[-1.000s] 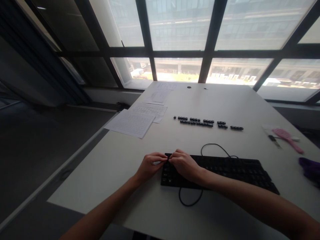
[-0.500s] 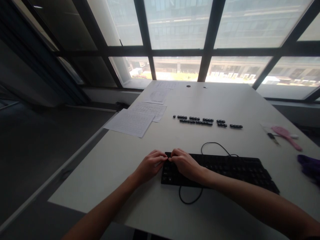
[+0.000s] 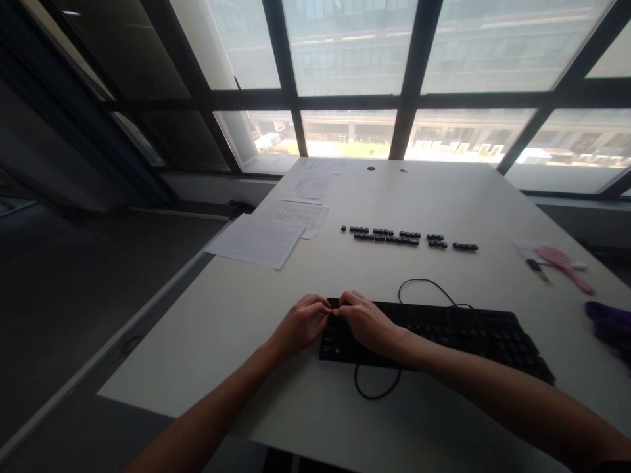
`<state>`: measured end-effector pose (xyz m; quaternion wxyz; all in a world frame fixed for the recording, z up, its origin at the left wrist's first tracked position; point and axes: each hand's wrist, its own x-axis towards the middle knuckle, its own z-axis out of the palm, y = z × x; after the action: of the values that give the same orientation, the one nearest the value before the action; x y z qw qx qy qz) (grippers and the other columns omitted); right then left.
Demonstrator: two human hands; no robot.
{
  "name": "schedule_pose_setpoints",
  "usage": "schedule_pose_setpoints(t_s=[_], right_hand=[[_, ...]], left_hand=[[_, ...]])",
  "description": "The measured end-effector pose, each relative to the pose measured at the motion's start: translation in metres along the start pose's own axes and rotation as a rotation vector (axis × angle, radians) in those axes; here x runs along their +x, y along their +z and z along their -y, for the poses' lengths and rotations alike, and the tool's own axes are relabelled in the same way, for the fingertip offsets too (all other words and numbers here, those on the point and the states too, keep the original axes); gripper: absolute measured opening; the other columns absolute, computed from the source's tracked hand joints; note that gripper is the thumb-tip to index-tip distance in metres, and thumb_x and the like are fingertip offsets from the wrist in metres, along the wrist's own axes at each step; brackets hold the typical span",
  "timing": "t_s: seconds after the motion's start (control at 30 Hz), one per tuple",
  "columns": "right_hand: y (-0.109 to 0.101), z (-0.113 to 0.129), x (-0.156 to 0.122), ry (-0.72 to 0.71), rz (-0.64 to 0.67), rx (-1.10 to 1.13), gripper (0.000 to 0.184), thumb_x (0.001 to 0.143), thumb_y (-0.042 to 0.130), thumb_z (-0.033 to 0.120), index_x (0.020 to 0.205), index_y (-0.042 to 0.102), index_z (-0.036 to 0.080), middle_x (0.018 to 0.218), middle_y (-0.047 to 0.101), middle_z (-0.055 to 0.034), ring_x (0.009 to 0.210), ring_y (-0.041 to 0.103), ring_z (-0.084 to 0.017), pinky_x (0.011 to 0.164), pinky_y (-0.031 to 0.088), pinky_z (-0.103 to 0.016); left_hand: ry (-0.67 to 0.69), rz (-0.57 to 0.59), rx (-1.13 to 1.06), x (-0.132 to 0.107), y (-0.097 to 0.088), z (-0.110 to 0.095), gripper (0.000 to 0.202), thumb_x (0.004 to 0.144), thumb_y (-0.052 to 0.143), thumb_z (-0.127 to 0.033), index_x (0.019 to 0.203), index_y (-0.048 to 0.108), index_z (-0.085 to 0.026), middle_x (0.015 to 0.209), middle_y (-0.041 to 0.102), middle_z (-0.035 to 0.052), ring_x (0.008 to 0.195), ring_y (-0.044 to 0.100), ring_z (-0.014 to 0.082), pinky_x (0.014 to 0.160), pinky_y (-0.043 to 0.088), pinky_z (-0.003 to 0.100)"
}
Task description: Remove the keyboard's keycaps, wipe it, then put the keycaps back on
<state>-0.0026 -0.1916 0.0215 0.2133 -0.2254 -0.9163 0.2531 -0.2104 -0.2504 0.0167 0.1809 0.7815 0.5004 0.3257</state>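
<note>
A black keyboard (image 3: 463, 332) lies on the white table (image 3: 424, 197) in front of me, its cable (image 3: 377, 391) looping off the near side. My left hand (image 3: 300, 324) and my right hand (image 3: 365, 322) meet at the keyboard's far left corner. Both have their fingers curled and the fingertips pinch together over the corner keys. What they pinch is too small to make out. Two rows of loose black keycaps (image 3: 401, 238) lie further back on the table.
Printed paper sheets (image 3: 266, 240) lie at the left of the table, with more paper (image 3: 313, 187) behind. A pink brush (image 3: 564, 266) and a purple object (image 3: 608, 325) sit at the right edge. Large windows stand behind the table.
My hands stay pinched at the keyboard's left corner. The view has shifted slightly; nothing else has moved.
</note>
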Motion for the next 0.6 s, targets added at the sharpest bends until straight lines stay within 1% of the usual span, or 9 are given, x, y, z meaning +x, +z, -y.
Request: schedule_pose_setpoints(t_s=[0.1,0.17,0.23,0.3,0.37,0.47,0.53,0.6], right_hand=[[-0.004,0.0,-0.003,0.0,0.009,0.054,0.045,0.08,0.046,-0.012,0.099,0.074,0.018,0.099,0.061,-0.0079,0.094,0.056,-0.019,0.084,0.048,-0.029],[-0.006,-0.001,-0.005,0.015,0.003,0.103,0.05,0.081,0.046,-0.011,0.106,0.075,0.021,0.098,0.063,-0.0074,0.093,0.058,-0.019,0.083,0.048,-0.03],[-0.008,-0.003,-0.007,0.058,-0.031,0.168,0.051,0.084,0.048,-0.008,0.115,0.073,0.024,0.097,0.064,-0.0065,0.09,0.06,-0.018,0.082,0.049,-0.029],[-0.007,-0.005,-0.009,0.119,-0.093,0.225,0.049,0.086,0.053,-0.003,0.122,0.07,0.026,0.099,0.066,-0.006,0.089,0.062,-0.018,0.083,0.05,-0.03],[-0.006,-0.006,-0.009,0.154,-0.146,0.25,0.042,0.086,0.059,0.001,0.119,0.071,0.024,0.098,0.067,-0.0056,0.089,0.063,-0.018,0.084,0.05,-0.03],[-0.003,-0.008,-0.009,0.147,-0.168,0.246,0.026,0.087,0.062,0.004,0.102,0.077,0.02,0.093,0.069,-0.006,0.086,0.065,-0.018,0.082,0.051,-0.03],[-0.002,-0.008,-0.008,0.138,-0.164,0.238,0.023,0.088,0.061,0.005,0.098,0.077,0.019,0.095,0.07,-0.007,0.087,0.066,-0.018,0.082,0.051,-0.029],[-0.001,-0.009,-0.008,0.144,-0.161,0.23,0.024,0.088,0.059,0.005,0.098,0.076,0.018,0.096,0.071,-0.0074,0.089,0.067,-0.019,0.083,0.051,-0.029]], left_hand=[[-0.032,-0.055,-0.038,0.005,0.003,-0.001,0.005,0.085,0.069,-0.016,0.087,0.069,-0.02,0.106,0.07,0.0051,0.102,0.063,0.02,0.093,0.05,0.035],[-0.05,-0.061,-0.077,0.008,0.004,-0.001,0.006,0.084,0.07,-0.015,0.084,0.069,-0.021,0.101,0.072,0.0036,0.099,0.064,0.0195,0.092,0.05,0.034],[-0.081,-0.059,-0.112,0.011,0.005,0.0,0.007,0.084,0.071,-0.015,0.087,0.071,-0.021,0.095,0.073,0.0024,0.094,0.066,0.0186,0.087,0.051,0.032],[-0.106,-0.063,-0.129,0.012,0.006,0.0,0.012,0.084,0.071,-0.015,0.093,0.072,-0.022,0.093,0.073,0.0021,0.09,0.066,0.0182,0.084,0.052,0.031],[-0.104,-0.066,-0.129,0.013,0.006,0.0,0.013,0.084,0.07,-0.015,0.095,0.073,-0.023,0.092,0.073,0.0023,0.089,0.066,0.0182,0.083,0.052,0.03],[-0.093,-0.05,-0.122,0.014,0.006,-0.001,0.012,0.085,0.068,-0.016,0.094,0.074,-0.023,0.092,0.074,0.0027,0.089,0.066,0.0185,0.083,0.051,0.031],[-0.11,-0.047,-0.12,0.015,0.005,-0.003,0.011,0.085,0.069,-0.018,0.094,0.073,-0.022,0.093,0.073,0.0031,0.09,0.067,0.0188,0.084,0.051,0.031],[-0.135,-0.044,-0.119,0.016,0.006,-0.004,0.011,0.083,0.071,-0.019,0.094,0.073,-0.022,0.093,0.074,0.0028,0.091,0.067,0.0192,0.084,0.051,0.031]])
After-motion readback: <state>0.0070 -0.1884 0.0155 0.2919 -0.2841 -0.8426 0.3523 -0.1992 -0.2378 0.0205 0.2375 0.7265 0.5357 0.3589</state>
